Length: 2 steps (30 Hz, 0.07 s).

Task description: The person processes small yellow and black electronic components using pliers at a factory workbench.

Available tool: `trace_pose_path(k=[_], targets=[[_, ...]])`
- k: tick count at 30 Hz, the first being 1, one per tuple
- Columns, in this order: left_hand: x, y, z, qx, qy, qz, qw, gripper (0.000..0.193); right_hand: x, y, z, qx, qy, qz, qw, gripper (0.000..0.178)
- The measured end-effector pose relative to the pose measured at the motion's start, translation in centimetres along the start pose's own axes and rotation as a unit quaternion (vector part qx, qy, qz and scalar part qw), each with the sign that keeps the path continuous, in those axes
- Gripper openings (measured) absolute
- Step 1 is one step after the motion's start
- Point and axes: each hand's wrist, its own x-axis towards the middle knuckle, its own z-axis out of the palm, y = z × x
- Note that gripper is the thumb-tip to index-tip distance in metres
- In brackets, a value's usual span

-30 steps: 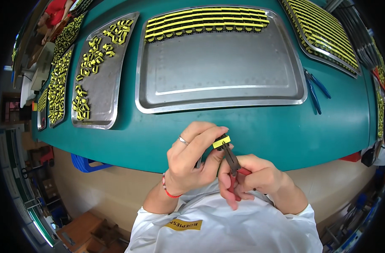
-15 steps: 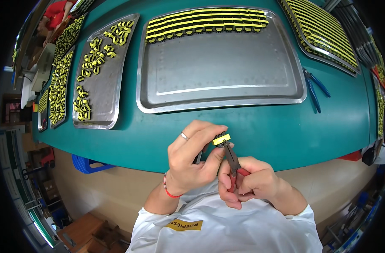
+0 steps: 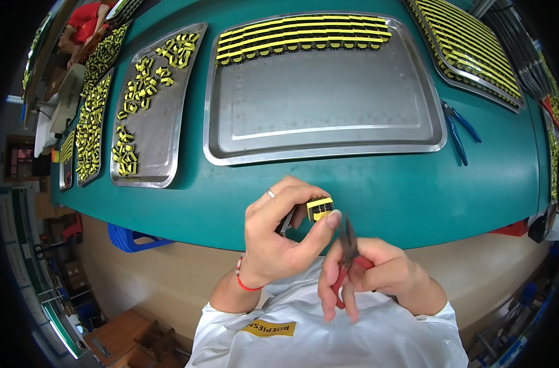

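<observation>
Between the thumb and fingers of my left hand (image 3: 279, 230) is a small yellow-and-black transformer (image 3: 320, 209), held over the table's near edge. A dark, partly hidden object (image 3: 285, 223) also shows inside the curl of that hand; its kind cannot be made out. My right hand (image 3: 377, 273) grips red-handled pliers (image 3: 348, 248), jaws pointing up. The jaw tips are blurred and stand just right of my left thumb, apart from the transformer.
Ahead on the green table (image 3: 353, 190) lies a large metal tray (image 3: 328, 147) with rows of transformers along its far side. A left tray (image 3: 146, 178) holds loose ones. Blue-handled cutters (image 3: 458, 135) lie right of the large tray, below a filled tray (image 3: 469, 49). A person (image 3: 86, 24) sits far left.
The pliers have drawn back from the transformer, down and to the right. In my left hand the transformer has turned, showing a different side. My view has shifted slightly.
</observation>
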Motion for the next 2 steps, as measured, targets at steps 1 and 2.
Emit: trace_pose_path(k=[1,2], targets=[[-0.05,0.08,-0.07,-0.010,-0.008,-0.006,1.000,0.020,-0.08,0.42,0.09,-0.086,0.062,-0.070,0.992,0.037],[-0.23,0.02,-0.08,-0.028,-0.015,-0.022,0.999,0.019,-0.20,0.98,0.12,-0.169,0.123,-0.138,0.968,0.037]])
